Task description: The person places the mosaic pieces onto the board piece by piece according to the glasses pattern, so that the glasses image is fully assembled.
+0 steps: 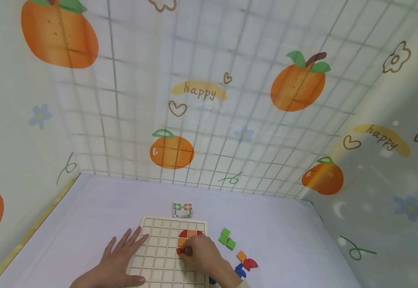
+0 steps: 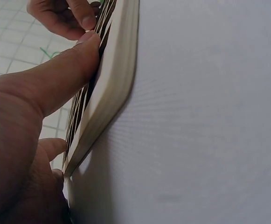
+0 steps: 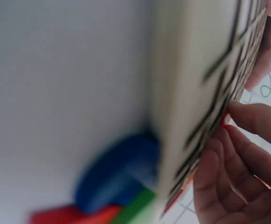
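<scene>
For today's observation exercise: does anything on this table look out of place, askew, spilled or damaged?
Nothing stands out. The square wooden grid board lies flat on the white table, the left hand resting on its edge, the right hand pinching a red wooden piece. Loose green, orange, red and blue pieces lie beside it.

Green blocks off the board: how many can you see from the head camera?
2. Both lie on the table just right of the grid board: one green block farther back, the other touching it on the near side. More could be hidden behind the right hand.
</scene>
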{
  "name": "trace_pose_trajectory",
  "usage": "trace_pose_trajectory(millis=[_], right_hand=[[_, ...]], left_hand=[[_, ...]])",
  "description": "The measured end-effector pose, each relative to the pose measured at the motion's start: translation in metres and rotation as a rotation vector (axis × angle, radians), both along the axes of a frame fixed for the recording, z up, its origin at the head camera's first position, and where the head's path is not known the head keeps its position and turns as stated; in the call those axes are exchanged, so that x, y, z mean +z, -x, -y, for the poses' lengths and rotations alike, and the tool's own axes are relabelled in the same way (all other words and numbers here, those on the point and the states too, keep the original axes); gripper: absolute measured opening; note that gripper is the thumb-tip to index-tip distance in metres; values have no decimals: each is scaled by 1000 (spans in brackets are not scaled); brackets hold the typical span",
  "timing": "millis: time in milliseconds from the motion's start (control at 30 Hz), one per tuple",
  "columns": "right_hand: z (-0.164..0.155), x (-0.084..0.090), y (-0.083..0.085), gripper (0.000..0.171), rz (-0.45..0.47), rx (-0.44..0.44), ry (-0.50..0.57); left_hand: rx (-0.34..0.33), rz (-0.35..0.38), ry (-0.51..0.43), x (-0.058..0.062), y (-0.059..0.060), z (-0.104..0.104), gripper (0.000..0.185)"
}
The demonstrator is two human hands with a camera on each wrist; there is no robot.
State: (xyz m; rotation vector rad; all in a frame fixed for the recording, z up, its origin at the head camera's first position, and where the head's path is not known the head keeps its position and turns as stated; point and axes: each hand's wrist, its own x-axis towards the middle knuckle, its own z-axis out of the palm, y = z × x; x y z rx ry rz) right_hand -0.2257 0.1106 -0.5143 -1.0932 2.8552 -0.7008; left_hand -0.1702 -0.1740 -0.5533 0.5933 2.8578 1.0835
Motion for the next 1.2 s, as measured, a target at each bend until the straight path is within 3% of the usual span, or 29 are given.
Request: trace_pose_trajectory(millis=[200, 367, 467, 567, 900, 1100, 1200], right_hand=[[6, 9, 2, 18, -28, -5, -87], [17, 16, 2, 37, 67, -142, -129], [24, 19, 1, 47, 132, -234, -82], [26, 19, -1, 52, 139, -279, -38], [18, 7, -7, 49, 78, -235, 34], [19, 5, -4, 38, 73, -242, 70], [15, 5, -4, 28, 56, -200, 70]], left_hand=[[5, 0, -10, 3, 0, -1, 108], [0, 1, -25, 2, -1, -1, 108], [-8, -21, -42, 1, -1, 0, 108], [-15, -34, -44, 0, -1, 0, 108], [-14, 10, -23, 3, -3, -2, 108], [3, -36, 56, 3, 2, 4, 108], [21, -57, 75, 3, 3, 6, 106]])
